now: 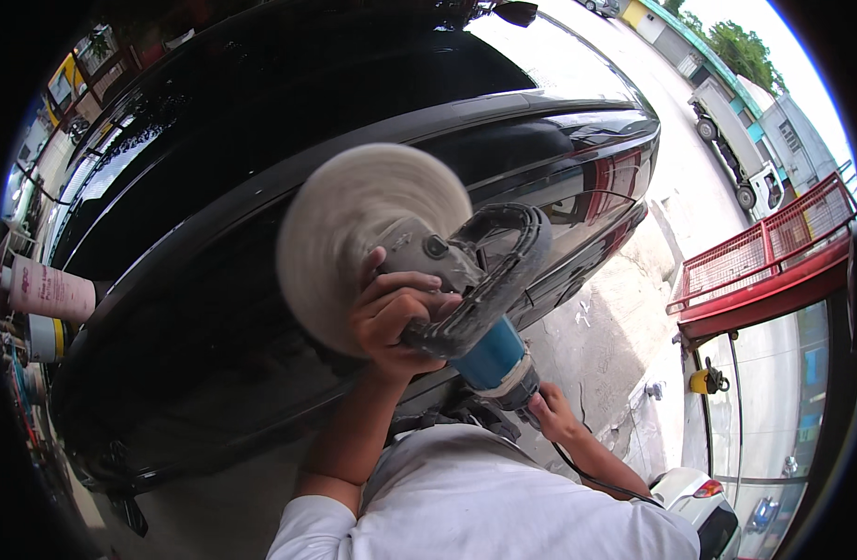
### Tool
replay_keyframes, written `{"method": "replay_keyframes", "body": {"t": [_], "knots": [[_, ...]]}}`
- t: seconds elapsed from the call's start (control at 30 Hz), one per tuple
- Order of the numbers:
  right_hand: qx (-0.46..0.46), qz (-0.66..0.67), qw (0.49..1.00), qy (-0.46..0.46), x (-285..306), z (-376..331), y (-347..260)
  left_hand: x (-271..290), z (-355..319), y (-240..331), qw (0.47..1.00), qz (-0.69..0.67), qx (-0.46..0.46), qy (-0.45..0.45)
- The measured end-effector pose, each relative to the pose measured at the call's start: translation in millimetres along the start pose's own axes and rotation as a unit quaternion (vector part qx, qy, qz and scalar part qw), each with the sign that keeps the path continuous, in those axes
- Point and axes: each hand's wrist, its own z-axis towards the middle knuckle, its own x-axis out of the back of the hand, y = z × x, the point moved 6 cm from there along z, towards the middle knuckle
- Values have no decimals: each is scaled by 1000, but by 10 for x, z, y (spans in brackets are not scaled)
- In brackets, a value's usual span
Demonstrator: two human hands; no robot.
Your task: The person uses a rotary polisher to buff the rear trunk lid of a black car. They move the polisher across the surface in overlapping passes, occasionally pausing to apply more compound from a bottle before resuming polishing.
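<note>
A corded polisher with a blue body (495,357) is held across my front at the side of a black car (214,345). My left hand (400,322) wraps round its black loop handle (512,245), close behind the grey gear head (424,257). On the rear end of the tool, my right hand (554,413) is closed. The large off-white round pad (354,215) is smeared by motion and faces the car's dark panel. Whether the pad touches the paint is hidden. A black power cord (587,473) trails along my right forearm.
At the far left stand a pink container (50,287) and a white tub (48,338) with a yellow and black band. To the right are a red metal railing (764,252), a hanging yellow object (701,381), and a white car (697,509). A truck (734,140) is parked farther off.
</note>
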Motion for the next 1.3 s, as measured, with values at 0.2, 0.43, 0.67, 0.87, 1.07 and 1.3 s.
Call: {"method": "replay_keyframes", "body": {"t": [0.2,0.43,0.67,0.87,1.07,1.3], "knots": [[-42,212,972,94,668,168,377,-1672,467,-369,992,-113,-6,-60],[-62,338,927,150,962,436,543,-2673,640,-626,979,-149,15,-138],[-49,347,925,147,513,445,549,-2354,557,-643,979,-176,-28,-96],[-33,330,935,125,32,240,638,-1788,483,-524,977,-186,-32,-98],[-22,259,958,117,-26,98,841,-1439,286,-395,981,-172,-25,-92],[91,-91,981,144,-785,-219,515,78,26,-159,990,-115,-9,-76]]}}
